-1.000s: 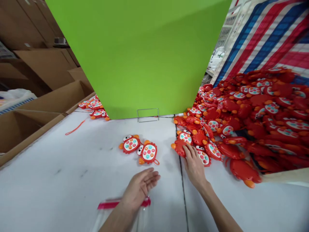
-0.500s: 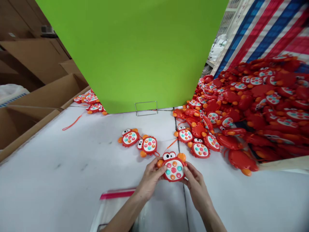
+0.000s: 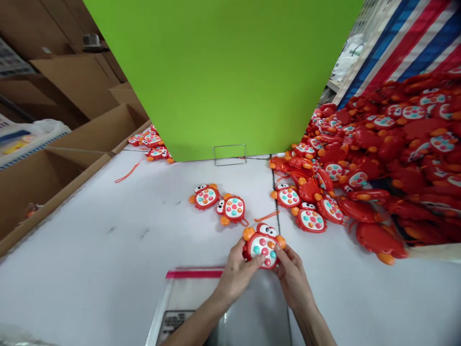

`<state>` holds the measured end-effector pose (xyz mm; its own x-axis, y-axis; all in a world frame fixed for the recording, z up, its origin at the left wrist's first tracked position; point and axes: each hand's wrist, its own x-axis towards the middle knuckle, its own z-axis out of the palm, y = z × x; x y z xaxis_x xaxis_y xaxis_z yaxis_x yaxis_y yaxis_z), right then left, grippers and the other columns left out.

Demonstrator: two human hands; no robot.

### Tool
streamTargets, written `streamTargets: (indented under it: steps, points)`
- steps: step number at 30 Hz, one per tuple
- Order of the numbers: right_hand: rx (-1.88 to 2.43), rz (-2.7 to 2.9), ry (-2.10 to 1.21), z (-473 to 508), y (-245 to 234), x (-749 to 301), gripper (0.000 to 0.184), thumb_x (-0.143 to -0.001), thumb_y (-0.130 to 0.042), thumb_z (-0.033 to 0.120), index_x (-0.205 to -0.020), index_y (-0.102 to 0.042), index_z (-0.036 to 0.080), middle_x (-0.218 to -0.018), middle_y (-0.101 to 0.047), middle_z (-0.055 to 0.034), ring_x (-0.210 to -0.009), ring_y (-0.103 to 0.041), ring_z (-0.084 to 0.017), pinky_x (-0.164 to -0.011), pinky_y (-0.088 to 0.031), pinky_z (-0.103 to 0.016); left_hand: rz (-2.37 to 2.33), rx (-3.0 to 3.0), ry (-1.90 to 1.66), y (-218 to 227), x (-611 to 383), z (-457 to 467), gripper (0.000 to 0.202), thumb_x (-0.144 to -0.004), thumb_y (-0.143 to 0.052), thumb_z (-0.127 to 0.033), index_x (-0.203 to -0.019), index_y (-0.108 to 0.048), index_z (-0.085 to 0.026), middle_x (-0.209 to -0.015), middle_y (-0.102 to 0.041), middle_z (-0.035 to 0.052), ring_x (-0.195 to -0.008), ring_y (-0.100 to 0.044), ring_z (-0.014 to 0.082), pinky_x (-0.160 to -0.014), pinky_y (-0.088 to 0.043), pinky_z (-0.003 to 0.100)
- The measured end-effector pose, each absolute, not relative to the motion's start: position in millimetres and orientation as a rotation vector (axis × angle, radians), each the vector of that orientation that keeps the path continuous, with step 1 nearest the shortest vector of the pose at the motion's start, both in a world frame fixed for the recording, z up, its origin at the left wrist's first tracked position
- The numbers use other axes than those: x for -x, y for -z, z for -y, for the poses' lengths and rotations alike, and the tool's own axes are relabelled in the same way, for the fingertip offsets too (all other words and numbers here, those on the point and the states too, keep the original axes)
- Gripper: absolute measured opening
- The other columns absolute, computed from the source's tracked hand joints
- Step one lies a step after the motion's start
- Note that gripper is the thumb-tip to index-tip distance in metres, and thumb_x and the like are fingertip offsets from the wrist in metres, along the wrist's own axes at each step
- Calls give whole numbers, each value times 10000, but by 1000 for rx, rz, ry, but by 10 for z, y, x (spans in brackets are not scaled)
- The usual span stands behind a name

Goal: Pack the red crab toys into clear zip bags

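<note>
Between both hands I hold a red crab-shaped pop toy (image 3: 264, 247) with big white eyes, orange claws and coloured round buttons, its face turned up toward me. My left hand (image 3: 239, 269) grips its left side, with the thumb on the lower buttons. The right side is held by my right hand (image 3: 291, 269), its thumb on the buttons near the right claw. Just beyond lie two matching crab toys, one (image 3: 206, 196) to the left of the other (image 3: 233, 209). Under my left forearm is a clear zip bag (image 3: 194, 293) with a pink seal strip.
A large heap of crab toys (image 3: 382, 144) spills onto the table from the right, before a striped sheet (image 3: 414, 43). A green board (image 3: 230, 77) stands at the back with a wire stand (image 3: 229, 154). Cardboard boxes (image 3: 82, 144) line the left. An orange strap (image 3: 127, 173) lies alone.
The toy in my hands has tilted clockwise, and my left thumb has slid inward over its lower buttons. My right thumb has moved onto the buttons too. The whole view has shifted slightly.
</note>
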<state>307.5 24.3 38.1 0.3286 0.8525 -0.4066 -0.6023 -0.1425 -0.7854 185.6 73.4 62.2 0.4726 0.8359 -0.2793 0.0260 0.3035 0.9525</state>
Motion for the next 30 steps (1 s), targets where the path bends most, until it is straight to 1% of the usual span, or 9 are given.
streamTargets:
  steps: [3, 7, 12, 14, 17, 22, 25, 28, 30]
  points:
    - [1199, 373, -1267, -236, -399, -3074, 405, -737, -633, 437, -1052, -573, 189, -1040, -653, -85, -906, -617, -247, -678, -524, -334, -935, -1266, -639, -647, -1821, -727, 313, -749, -591, -222, -1047, -539, -145, -987, -637, 72, -907, -577, 208, -788, -460, 290]
    - [1269, 444, -1252, -220, -351, -3103, 370, -748, -620, 429, -1007, -559, 172, -913, -669, -74, -794, -634, -236, -648, -527, -345, -952, -1367, -604, -683, -1801, -696, 295, -751, -593, -253, -1022, -526, -159, -902, -635, 37, -793, -575, 172, -698, -459, 248]
    - [1451, 702, -1057, -265, -362, -3158, 441, -710, -665, 367, -1087, -517, 194, -1050, -621, -69, -948, -585, -229, -815, -485, -348, -998, -1483, -523, -701, -1808, -691, 266, -783, -532, -227, -1042, -498, -178, -812, -643, 17, -707, -578, 160, -636, -430, 232]
    - [1481, 813, -1078, -304, -404, -3178, 475, -689, -683, 352, -1100, -504, 195, -991, -630, -54, -861, -605, -208, -743, -508, -319, -1000, -1515, -481, -701, -1821, -685, 253, -780, -528, -213, -1028, -492, -180, -808, -645, 25, -701, -585, 165, -636, -426, 234]
    - [1420, 900, -1171, -338, -451, -3169, 379, -690, -683, 349, -996, -526, 191, -811, -627, -6, -694, -601, -164, -615, -507, -265, -1014, -1524, -468, -695, -1832, -647, 271, -776, -533, -217, -1039, -487, -176, -854, -643, 53, -716, -592, 175, -638, -434, 241]
    - [1364, 893, -1172, -323, -428, -3054, 340, -707, -661, 388, -940, -509, 194, -769, -611, 10, -653, -587, -148, -585, -486, -246, -1026, -1576, -514, -662, -1740, -605, 270, -827, -485, -276, -1073, -511, -168, -815, -632, 54, -698, -569, 174, -644, -443, 252]
    - [1451, 1090, -1052, -383, -365, -3129, 337, -778, -576, 401, -1032, -520, 187, -873, -633, -38, -778, -605, -184, -678, -497, -294, -1042, -1487, -565, -598, -1617, -702, 233, -798, -550, -303, -989, -566, -170, -816, -640, 41, -754, -582, 179, -698, -464, 257]
    - [1703, 1340, -568, -559, -275, -3447, 421, -795, -541, 388, -1164, -479, 195, -1141, -560, -105, -1066, -512, -253, -859, -443, -400, -1175, -1124, -779, -511, -1473, -921, 233, -736, -638, -296, -928, -593, -172, -840, -658, 31, -748, -615, 173, -671, -503, 256]
    - [1874, 1454, -246, -729, -219, -3726, 465, -793, -528, 348, -1214, -441, 170, -1230, -492, -138, -1152, -437, -272, -918, -395, -441, -1213, -804, -947, -480, -1385, -1109, 212, -716, -660, -227, -904, -594, -155, -798, -665, 30, -678, -631, 162, -606, -531, 261]
